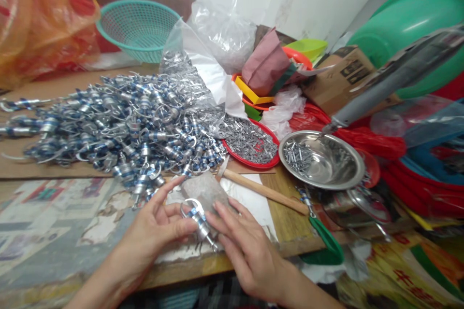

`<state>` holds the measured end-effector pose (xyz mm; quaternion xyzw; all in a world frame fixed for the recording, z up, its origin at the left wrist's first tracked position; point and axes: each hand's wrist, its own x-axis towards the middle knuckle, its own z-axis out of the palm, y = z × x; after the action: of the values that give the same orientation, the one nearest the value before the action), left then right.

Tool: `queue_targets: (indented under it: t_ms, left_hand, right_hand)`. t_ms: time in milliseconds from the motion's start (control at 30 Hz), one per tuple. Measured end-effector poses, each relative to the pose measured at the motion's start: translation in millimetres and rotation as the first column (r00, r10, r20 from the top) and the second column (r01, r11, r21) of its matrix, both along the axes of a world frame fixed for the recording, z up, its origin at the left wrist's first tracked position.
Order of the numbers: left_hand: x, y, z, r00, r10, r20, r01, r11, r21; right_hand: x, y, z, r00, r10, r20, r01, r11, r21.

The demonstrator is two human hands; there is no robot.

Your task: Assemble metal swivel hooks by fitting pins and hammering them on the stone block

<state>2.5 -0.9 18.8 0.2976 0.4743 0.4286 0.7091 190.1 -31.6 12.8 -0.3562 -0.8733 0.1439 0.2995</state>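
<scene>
Silver metal with blue bands: that's the hooked piece (201, 222), at the front of the bench (290, 177) between the 2 hands. (Clock's centred on it.) Left hand (155, 224), at 9 o'clock, has it pinched with the thumb against its side, index finger stretched out away from the body. Right hand (250, 244) is around 4 o'clock, fingers half bent and right up close to it; can't tell if they're gripping it too or just resting there.

Just beyond at 12 there's a grey block (203, 189). A hammer (266, 191) with a wooden handle lies slanted at 2. Past that, a red tray (250, 163) loaded with little grey metal bits is at 1, and a steel bowl (331, 166) with some pins (297, 157) is at 2, the tip of a grey tool (380, 99) right by its rim. Big heap of similar pieces (126, 120) over at 10 to 11, with a teal basket (139, 24) behind.
</scene>
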Motion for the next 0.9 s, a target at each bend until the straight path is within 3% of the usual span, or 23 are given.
queue_targets:
  t_ms: [133, 233, 300, 367, 467, 533, 700, 900]
  left_hand:
    - [0, 2, -2.1, 1.000, -0.006, -0.006, 0.006, 1.000, 0.019]
    - [0, 2, -2.7, 1.000, -0.011, -0.020, 0.011, 1.000, 0.000]
    - [0, 2, -2.7, 1.000, -0.003, -0.030, 0.003, 1.000, -0.001]
    - [0, 1, -2.3, 0.999, 0.013, -0.046, -0.013, 1.000, 0.001]
    - [2, 1, -0.9, 0.997, 0.029, -0.073, -0.028, 1.000, 0.004]
    - [2, 0, 0.1, 0.997, 0.029, -0.073, -0.028, 1.000, 0.012]
    - [3, -2, -0.5, 0.998, 0.035, -0.048, -0.034, 0.999, 0.019]
    - [1, -1, -3.0, 0.999, 0.032, -0.035, -0.032, 0.999, 0.013]
  right_hand:
    - [6, -1, 2.5, 0.998, -0.018, -0.063, 0.016, 0.999, -0.037]
    - [22, 23, 10.7, 0.956, -0.250, -0.156, 0.255, 0.967, 0.011]
    - [41, 54, 16.9, 0.877, -0.474, -0.080, 0.480, 0.872, 0.095]
    - [60, 90, 20.7, 0.727, -0.643, 0.242, 0.632, 0.764, 0.130]
    - [78, 133, 17.9, 0.678, -0.608, 0.413, 0.630, 0.770, 0.097]
    - [80, 148, 10.9, 0.675, -0.568, 0.471, 0.612, 0.788, 0.072]
    - [73, 158, -1.3, 0.614, -0.597, 0.516, 0.657, 0.749, 0.084]
    - [85, 158, 8.8, 0.568, -0.672, 0.476, 0.715, 0.689, 0.119]
